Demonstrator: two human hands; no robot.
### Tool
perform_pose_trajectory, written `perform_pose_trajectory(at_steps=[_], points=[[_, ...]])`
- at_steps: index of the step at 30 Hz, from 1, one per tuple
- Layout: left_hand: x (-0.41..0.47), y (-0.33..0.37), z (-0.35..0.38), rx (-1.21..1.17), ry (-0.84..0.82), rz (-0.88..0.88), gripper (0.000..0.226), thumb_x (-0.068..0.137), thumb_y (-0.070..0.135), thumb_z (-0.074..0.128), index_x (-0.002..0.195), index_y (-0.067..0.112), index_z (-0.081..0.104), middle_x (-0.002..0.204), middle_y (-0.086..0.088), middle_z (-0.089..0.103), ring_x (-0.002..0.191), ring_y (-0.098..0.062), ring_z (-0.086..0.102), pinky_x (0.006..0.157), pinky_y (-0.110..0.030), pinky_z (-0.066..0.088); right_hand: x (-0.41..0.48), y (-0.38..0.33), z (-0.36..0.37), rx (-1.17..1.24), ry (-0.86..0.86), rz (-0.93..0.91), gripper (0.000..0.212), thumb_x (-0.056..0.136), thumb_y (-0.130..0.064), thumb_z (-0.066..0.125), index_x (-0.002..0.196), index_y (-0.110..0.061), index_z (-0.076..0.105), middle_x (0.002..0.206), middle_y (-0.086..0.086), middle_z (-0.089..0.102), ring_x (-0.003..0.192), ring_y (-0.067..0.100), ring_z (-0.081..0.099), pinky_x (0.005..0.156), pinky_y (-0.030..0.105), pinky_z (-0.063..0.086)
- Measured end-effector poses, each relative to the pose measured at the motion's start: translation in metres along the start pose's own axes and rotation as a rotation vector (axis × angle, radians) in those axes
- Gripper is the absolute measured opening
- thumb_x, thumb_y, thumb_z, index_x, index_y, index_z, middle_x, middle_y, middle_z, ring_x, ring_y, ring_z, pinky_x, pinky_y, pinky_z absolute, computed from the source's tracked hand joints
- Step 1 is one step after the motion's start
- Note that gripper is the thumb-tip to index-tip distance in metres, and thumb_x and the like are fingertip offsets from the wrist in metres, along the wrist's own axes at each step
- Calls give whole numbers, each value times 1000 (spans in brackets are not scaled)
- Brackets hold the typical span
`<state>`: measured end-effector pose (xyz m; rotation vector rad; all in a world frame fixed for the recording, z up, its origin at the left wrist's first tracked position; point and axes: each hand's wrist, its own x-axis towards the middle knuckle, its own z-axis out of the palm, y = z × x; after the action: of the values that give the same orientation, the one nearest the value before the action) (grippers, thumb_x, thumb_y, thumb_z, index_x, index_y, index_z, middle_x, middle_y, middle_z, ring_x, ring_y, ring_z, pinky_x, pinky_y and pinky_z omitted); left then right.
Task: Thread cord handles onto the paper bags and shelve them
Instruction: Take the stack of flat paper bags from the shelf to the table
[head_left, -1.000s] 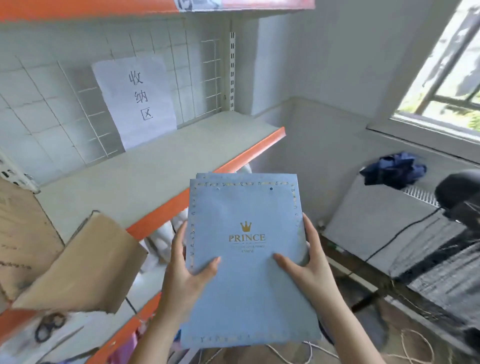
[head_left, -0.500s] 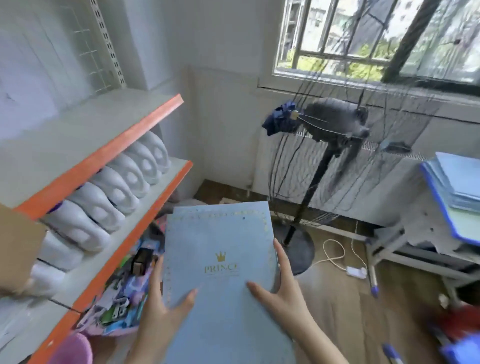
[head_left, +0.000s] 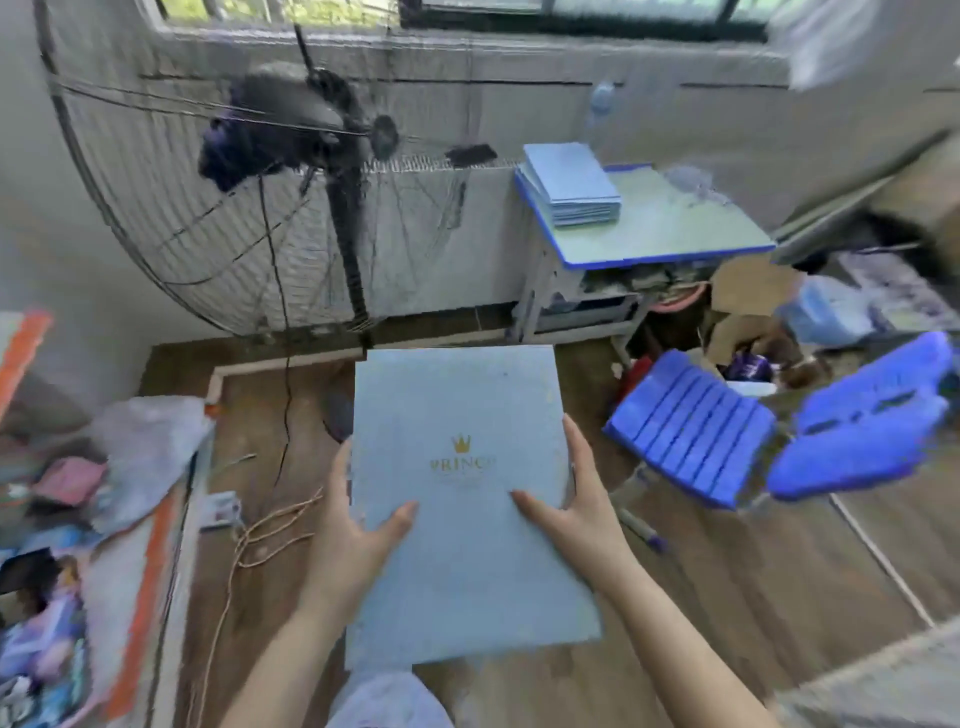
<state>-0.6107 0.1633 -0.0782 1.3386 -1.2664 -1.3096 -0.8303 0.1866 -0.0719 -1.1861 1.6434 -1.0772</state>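
Note:
I hold a flat light-blue paper bag (head_left: 457, 395) with a gold crown and "PRINCE" print out in front of me, above the wooden floor. My left hand (head_left: 358, 525) grips its left edge, thumb on the front. My right hand (head_left: 576, 509) grips the right edge the same way. A stack of more flat blue bags (head_left: 571, 182) lies on a small blue-edged desk (head_left: 675, 239) ahead to the right. Beige cord (head_left: 265, 530) lies loose on the floor at the left. The frame is blurred by motion.
A large standing fan (head_left: 332, 171) is straight ahead under the window. A blue plastic chair (head_left: 691, 431) stands at the right, with clutter behind it. The orange-edged shelf unit (head_left: 145, 582) with packets and a plastic bag (head_left: 150, 441) is at the far left.
My view has swung right, away from the shelves, to the fan, desk and chair. Both hands keep the same hold on the bag.

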Motion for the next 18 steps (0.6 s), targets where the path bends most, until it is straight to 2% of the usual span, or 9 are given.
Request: perform_pose_trajectory(at_steps=[3,5,7,9,11,12,14,16,18], points=[[19,6,41,81,-133,-17,96,62,30,76,145,21,28,124,20,52,108,9,54,90,-26,48,-8,15,-41,62,117,60,88,77,-20,77,143,-39,21,125,-41,37,109,-24,44,87,6,40],[33,12,67,108,-201,-29,98,60,33,77,144,23,28,131,10,53,117,-4,54,100,-38,45,-10,25,-63,88,197,83,85,78,-18,76,139,-43,22,122,-41,38,104,-27,44,78,0,40],[49,14,90,138,-258,-9,93,66,26,82,141,29,28,139,1,49,125,-13,50,106,-45,40,-6,33,-79,111,267,110,83,78,-16,76,131,-51,22,117,-47,38,102,-27,45,76,1,40],[68,16,111,175,-297,35,86,71,23,82,133,43,28,139,5,48,126,-13,48,106,-44,39,5,40,-91,144,322,127,84,77,-14,77,129,-52,23,120,-42,40,104,-24,47,79,4,41],[92,20,128,207,-342,67,78,70,29,80,124,52,28,132,17,48,120,-3,49,104,-38,40,21,42,-100,197,361,136,86,76,-13,78,134,-46,24,126,-33,42,103,-23,49,74,3,43],[105,22,136,210,-373,64,78,70,32,79,124,52,26,131,19,47,118,0,49,104,-38,41,32,42,-104,223,379,136,88,74,-15,79,138,-42,24,128,-29,43,103,-22,50,72,2,44],[136,26,151,205,-422,51,83,67,36,77,129,49,23,137,13,46,123,-5,48,105,-39,40,57,43,-112,256,412,135,91,69,-24,77,140,-41,23,131,-25,45,106,-17,52,73,4,45],[171,31,164,197,-456,54,86,70,29,80,131,47,22,139,8,46,126,-10,46,104,-37,40,85,40,-118,272,434,152,93,68,-31,77,141,-44,22,133,-23,47,111,-9,54,75,11,49],[207,35,175,207,-483,74,85,76,19,79,133,45,21,138,7,47,125,-10,47,100,-32,40,116,38,-124,276,445,154,92,72,-29,79,141,-45,21,133,-22,47,113,-4,54,77,15,50]])
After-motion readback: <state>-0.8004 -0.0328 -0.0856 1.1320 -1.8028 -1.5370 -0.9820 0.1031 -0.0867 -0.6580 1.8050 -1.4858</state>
